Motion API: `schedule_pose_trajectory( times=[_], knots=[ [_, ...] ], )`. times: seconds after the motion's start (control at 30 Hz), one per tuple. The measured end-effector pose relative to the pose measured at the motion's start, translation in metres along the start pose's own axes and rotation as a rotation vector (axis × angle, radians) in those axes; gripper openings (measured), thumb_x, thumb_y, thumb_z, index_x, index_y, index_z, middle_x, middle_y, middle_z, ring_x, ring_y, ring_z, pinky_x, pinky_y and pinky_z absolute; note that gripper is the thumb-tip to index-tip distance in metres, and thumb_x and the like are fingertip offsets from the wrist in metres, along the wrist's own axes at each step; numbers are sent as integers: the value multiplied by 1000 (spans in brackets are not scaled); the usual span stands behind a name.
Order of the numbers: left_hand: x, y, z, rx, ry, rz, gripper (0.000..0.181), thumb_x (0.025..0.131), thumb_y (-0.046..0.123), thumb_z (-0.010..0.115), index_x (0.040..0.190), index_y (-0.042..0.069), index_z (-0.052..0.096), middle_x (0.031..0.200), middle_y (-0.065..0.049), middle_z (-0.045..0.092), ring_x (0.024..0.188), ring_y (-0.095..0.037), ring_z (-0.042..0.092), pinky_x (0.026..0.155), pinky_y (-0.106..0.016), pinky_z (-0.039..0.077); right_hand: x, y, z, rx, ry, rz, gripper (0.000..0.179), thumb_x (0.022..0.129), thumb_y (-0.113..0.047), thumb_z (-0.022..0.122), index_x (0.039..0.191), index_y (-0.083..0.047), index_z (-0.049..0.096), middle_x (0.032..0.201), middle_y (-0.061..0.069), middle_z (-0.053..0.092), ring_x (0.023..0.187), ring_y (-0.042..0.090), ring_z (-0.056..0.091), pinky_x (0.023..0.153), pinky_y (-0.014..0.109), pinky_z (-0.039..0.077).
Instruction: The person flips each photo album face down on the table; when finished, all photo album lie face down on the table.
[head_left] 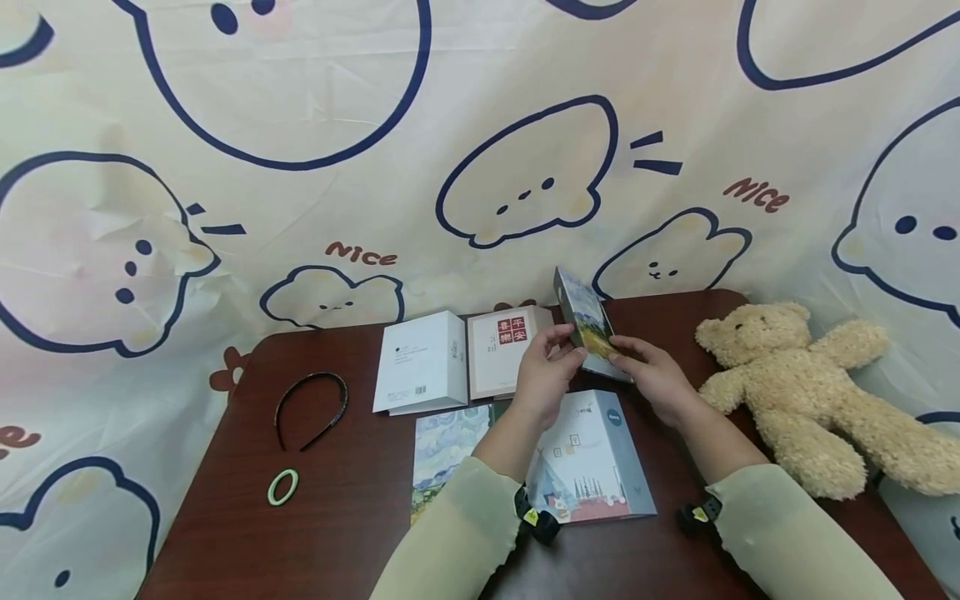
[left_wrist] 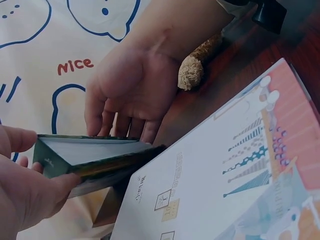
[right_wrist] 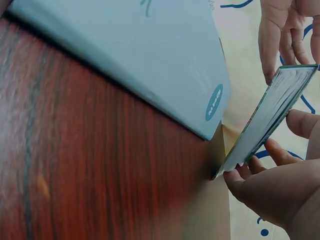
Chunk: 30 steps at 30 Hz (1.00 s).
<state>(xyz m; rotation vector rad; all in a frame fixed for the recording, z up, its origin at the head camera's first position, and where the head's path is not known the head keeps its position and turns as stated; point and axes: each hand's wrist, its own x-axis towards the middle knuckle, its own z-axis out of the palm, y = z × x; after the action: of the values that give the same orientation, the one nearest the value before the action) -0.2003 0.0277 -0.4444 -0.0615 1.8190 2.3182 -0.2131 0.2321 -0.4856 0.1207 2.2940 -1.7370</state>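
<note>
Both hands hold a book [head_left: 585,312] with a painted landscape cover at the back right of the table. It stands tilted, and its white page edges show in both wrist views. My left hand [head_left: 551,371] grips its left side; in the left wrist view, the left thumb and fingers lie at the dark green end of the book [left_wrist: 52,160]. On the right side my right hand [head_left: 656,379] holds it, with thumb and fingers on opposite covers in the right wrist view. Below the hands lies a pale blue-and-white book [head_left: 585,454] with colourful drawings.
Left of the hands, a white book [head_left: 420,362] and a cream book with red characters [head_left: 495,358] stand side by side. Another painted book [head_left: 450,446] lies in front. A black headband [head_left: 345,400] and green ring [head_left: 282,487] lie left; a teddy bear [head_left: 795,392] lies right.
</note>
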Motion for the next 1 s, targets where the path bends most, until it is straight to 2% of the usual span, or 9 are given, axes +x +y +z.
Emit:
schedule_pose_trajectory(
  times=[0.27, 0.53, 0.77, 0.9, 1.0],
  knots=[
    [1, 1, 2, -18, 7, 1, 40, 96, 11, 73, 133, 21, 61, 148, -3, 51, 135, -21, 56, 104, -40, 52, -1, -4, 3, 60, -29, -26, 60, 106, -37, 59, 157, -9, 43, 161, 19, 36, 140, 36, 38, 120, 57, 28],
    [-1, 4, 3, -29, 21, -13, 53, 95, 19, 77, 143, 23, 56, 150, -4, 52, 134, -18, 57, 106, -40, 50, 0, -7, 7, 156, -60, -42, 55, 109, -29, 53, 159, -10, 40, 162, 16, 35, 143, 34, 36, 122, 55, 27],
    [1, 5, 2, -36, -3, -10, 54, 95, 18, 77, 144, 22, 56, 149, -2, 53, 131, -16, 59, 109, -44, 48, 0, -7, 12, 250, -102, -75, 53, 111, -25, 48, 160, -8, 38, 164, 15, 33, 152, 32, 32, 124, 53, 22],
    [1, 5, 1, -21, -25, -15, 56, 95, 19, 76, 146, 24, 55, 150, 0, 53, 131, -15, 59, 112, -52, 44, 0, -7, 13, 276, -118, -96, 51, 112, -23, 45, 159, -8, 38, 163, 13, 36, 151, 33, 33, 125, 54, 21],
    [2, 4, 2, -39, -49, -8, 56, 96, 16, 75, 148, 23, 54, 150, 0, 53, 132, -16, 58, 111, -51, 45, 0, -7, 13, 300, -130, -104, 51, 112, -23, 44, 160, -9, 38, 163, 12, 36, 151, 32, 34, 124, 54, 22]
  ],
)
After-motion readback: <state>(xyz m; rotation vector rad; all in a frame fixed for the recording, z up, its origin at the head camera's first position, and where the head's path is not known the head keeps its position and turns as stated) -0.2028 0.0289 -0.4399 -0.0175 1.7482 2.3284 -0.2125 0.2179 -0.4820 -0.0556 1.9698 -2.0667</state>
